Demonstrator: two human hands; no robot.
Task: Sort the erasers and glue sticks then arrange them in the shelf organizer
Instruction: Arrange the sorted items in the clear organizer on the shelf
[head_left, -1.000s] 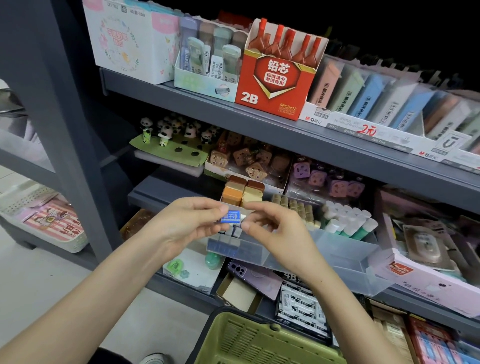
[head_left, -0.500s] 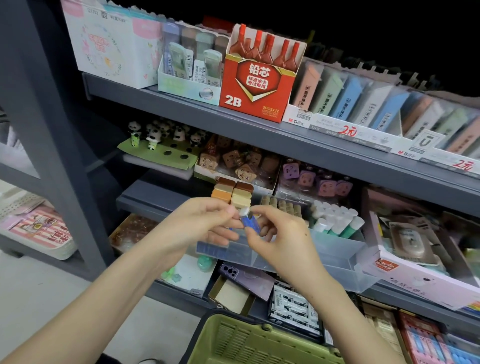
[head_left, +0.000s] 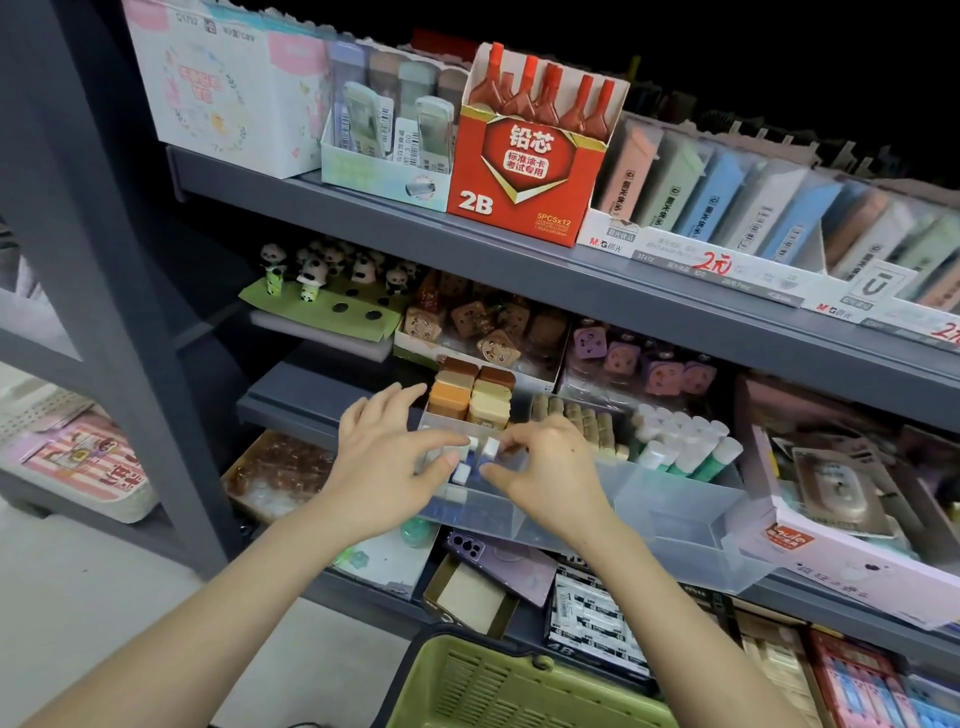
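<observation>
A clear plastic shelf organizer (head_left: 675, 525) sits on the middle shelf. In its left compartment stand several blue-and-white erasers (head_left: 461, 474). My right hand (head_left: 545, 478) pinches one blue-and-white eraser (head_left: 489, 448) between thumb and forefinger, low over that row. My left hand (head_left: 382, 457) reaches in beside it, its straight forefinger and thumb touching the white ends of the standing erasers. Behind are brown and orange erasers (head_left: 470, 395) and a row of beige erasers (head_left: 582, 421). White and green glue sticks (head_left: 680, 441) fill the compartment to the right.
A green basket (head_left: 498, 686) is below my arms. A purple phone (head_left: 498, 556) lies on boxes on the lower shelf. The grey upper shelf edge (head_left: 519, 260) overhangs, carrying a red 2B lead box (head_left: 524, 161). Panda erasers (head_left: 311, 270) stand at back left.
The eraser held up between both hands has gone down into the organizer's left compartment in my right hand. My left hand let it go and now touches the row.
</observation>
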